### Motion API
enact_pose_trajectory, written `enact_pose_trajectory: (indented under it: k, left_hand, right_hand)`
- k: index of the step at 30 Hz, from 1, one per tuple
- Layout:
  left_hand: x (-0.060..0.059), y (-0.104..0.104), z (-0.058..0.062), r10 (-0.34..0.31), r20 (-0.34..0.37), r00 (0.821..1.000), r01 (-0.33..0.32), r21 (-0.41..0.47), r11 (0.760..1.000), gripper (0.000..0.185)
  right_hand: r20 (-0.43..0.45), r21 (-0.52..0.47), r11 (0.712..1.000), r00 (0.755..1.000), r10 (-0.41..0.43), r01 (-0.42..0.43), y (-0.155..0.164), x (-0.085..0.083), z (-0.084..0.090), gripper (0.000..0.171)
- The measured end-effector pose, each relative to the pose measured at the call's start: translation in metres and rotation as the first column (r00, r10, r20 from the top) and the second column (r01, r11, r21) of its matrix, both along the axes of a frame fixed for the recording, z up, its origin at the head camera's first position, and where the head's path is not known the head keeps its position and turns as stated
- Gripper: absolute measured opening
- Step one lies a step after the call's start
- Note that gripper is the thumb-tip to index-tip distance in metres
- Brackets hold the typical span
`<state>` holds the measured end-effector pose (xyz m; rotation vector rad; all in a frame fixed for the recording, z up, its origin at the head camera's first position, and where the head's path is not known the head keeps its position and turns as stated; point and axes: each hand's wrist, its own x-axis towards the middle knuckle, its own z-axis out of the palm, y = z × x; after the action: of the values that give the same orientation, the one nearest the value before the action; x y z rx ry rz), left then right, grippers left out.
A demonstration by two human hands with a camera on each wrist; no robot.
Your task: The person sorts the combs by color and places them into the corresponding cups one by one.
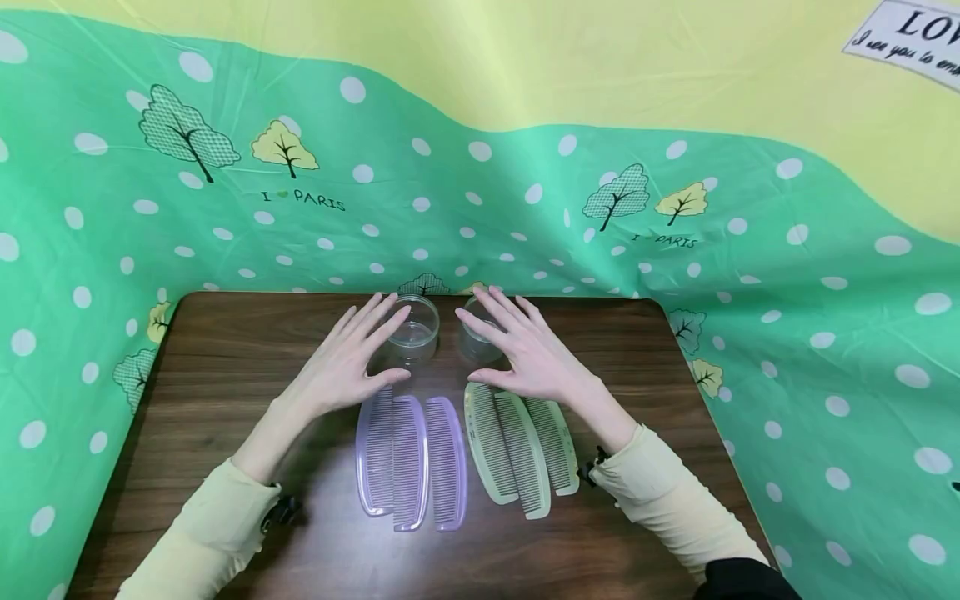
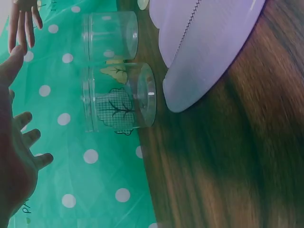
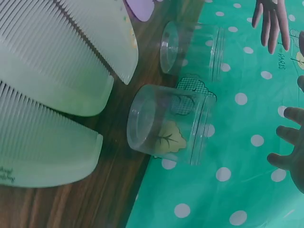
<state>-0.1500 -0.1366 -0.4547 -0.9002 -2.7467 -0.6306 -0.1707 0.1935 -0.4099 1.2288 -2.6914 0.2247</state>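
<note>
My left hand [image 1: 341, 367] is held over the table with its fingers spread and straight, holding nothing. Beside its fingertips stands a clear jar [image 1: 415, 333], upright and without a lid. The right hand [image 1: 528, 354] mirrors it, fingers extended, partly covering a second clear jar [image 1: 480, 346] in the head view. In the wrist views both hands are raised above the jars, apart from them. Three purple combs [image 1: 410, 467] lie side by side below the left hand, some overlapping. Three pale green combs [image 1: 523, 454] fan out under the right hand, their upper ends close to its thumb.
Everything stands on a dark wooden table [image 1: 615, 533] with rounded back corners. A green and yellow dotted cloth [image 1: 480, 200] hangs behind and around it. The jars are near the table's back edge, with the combs in front of them.
</note>
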Motion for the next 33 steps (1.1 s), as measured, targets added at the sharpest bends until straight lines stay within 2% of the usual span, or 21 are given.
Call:
enact_pose_trajectory:
  k: [12,20,24,29,31,33]
  left_hand:
    - [-0.012,0.011,-0.017,0.062,0.125,0.990,-0.082,0.164,0.983,0.094]
    - [-0.025,0.015,-0.024,0.092,0.216,0.972,-0.152,0.281,0.948,0.095]
    - [-0.030,0.016,-0.027,0.087,0.304,0.949,-0.195,0.344,0.919,0.095]
    - [-0.032,0.016,-0.031,0.073,0.431,0.899,-0.261,0.395,0.881,0.100]
    - [-0.032,0.017,-0.032,0.072,0.462,0.884,-0.281,0.400,0.873,0.102]
    - [-0.033,0.018,-0.034,0.070,0.478,0.876,-0.291,0.405,0.867,0.103]
  right_hand:
    - [0.050,-0.105,0.994,0.998,-0.038,0.043,-0.010,0.010,-0.014,0.085]
    - [0.075,-0.210,0.976,0.996,-0.049,0.064,-0.020,0.019,-0.021,0.085]
    - [0.108,-0.232,0.969,0.992,-0.062,0.086,-0.023,0.025,-0.027,0.090]
    - [0.170,-0.237,0.962,0.981,-0.093,0.132,-0.028,0.033,-0.032,0.091]
    - [0.187,-0.238,0.958,0.976,-0.114,0.158,-0.029,0.036,-0.034,0.091]
    - [0.205,-0.244,0.953,0.970,-0.131,0.181,-0.030,0.039,-0.035,0.090]
